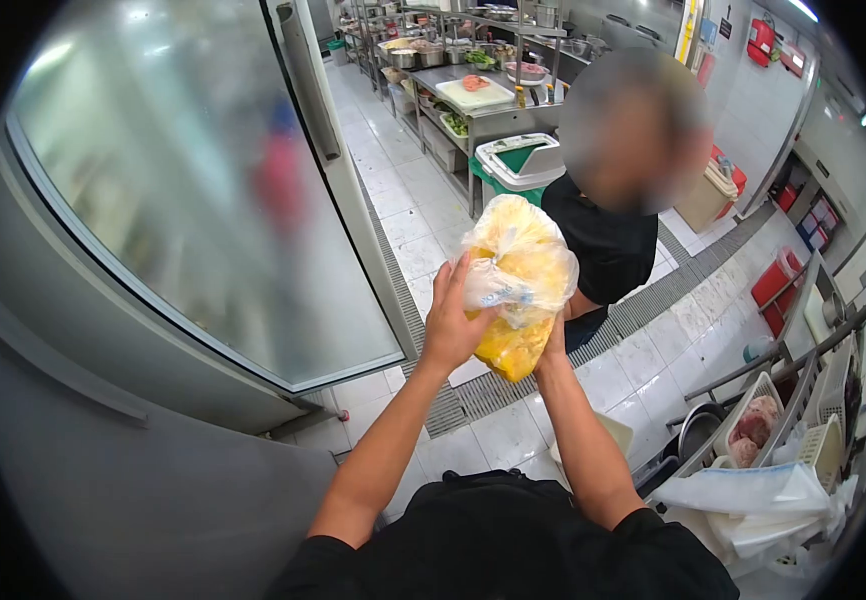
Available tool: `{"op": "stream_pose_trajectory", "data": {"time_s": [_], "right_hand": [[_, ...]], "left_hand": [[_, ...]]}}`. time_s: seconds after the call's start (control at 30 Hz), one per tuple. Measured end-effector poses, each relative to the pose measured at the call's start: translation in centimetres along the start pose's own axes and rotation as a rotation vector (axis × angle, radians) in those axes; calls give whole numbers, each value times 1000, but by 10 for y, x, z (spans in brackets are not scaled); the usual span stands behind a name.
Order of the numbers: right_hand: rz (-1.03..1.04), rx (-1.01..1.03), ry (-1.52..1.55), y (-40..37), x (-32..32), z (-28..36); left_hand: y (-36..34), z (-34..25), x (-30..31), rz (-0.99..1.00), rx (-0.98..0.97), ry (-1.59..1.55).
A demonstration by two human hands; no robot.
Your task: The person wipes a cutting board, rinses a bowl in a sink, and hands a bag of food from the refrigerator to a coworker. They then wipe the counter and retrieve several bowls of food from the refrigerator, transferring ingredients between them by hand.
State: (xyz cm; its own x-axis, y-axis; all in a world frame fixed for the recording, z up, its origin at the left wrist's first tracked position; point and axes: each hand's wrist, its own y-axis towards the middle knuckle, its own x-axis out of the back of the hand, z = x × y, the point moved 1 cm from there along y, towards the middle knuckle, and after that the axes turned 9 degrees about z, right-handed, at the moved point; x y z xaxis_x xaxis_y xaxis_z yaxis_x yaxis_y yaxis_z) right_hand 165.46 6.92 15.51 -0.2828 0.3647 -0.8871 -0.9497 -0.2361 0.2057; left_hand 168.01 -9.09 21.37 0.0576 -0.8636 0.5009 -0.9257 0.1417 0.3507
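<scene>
Head view: hands (pixel 450 318) hold yellow bag (pixel 521 262), apart from door edge (pixel 373 250).

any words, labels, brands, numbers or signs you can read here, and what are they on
No text can be read.
Plastic bag with yellow contents: bluish marks, too blurred to read.
Dark wall sign: too small to read.
Red wall item: any markings too small to read.

At left, a tall, misted glass door (pixel 183 230) edged in grey metal. Underfoot, a glossy floor of pale tiles (pixel 498 432), crossed by a slatted grey drain grating (pixel 643 312). Farther back, a long, shelved stainless-steel worktable (pixel 509 122). At upper right, a shiny white wall (pixel 738 85) and a glowing white light tube (pixel 803 10).
</scene>
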Motion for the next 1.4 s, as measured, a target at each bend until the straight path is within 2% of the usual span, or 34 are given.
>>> {"op": "stream_pose_trajectory", "data": {"time_s": [0.27, 0.33, 0.47, 0.53, 0.6, 0.67, 0.77, 0.9, 1.23, 1.33, 1.4], "right_hand": [[66, 48, -31, -11, 10, 15], [109, -1, 29, -21, 2, 21], [104, 1, 42, -33, 3, 28], [103, 4, 46, -38, 3, 32], [96, 6, 51, -43, 2, 34], [89, 14, 50, -47, 1, 37], [75, 29, 41, -50, -3, 39], [45, 30, 51, -61, -5, 43], [2, 30, 91, -74, -1, 52], [76, 44, 238, -73, -6, 54], [-59, 136, 139, -72, 0, 59]], "left_hand": [[-72, -20, 28, -77, -186, 139], [-90, -18, 31, -152, -105, -129], [-109, -1, 30, -234, -53, -300], [-115, 12, 31, -231, -42, -284], [-123, 25, 33, -163, 98, -400], [-133, 35, 36, -168, 106, -405], [-140, 51, 46, -166, 258, -493], [-149, 73, 48, -155, 338, -550], [-158, 86, 51, -152, 385, -585], [-160, 96, 49, -132, 391, -570], [-159, 96, 46, -118, 408, -595]]}}
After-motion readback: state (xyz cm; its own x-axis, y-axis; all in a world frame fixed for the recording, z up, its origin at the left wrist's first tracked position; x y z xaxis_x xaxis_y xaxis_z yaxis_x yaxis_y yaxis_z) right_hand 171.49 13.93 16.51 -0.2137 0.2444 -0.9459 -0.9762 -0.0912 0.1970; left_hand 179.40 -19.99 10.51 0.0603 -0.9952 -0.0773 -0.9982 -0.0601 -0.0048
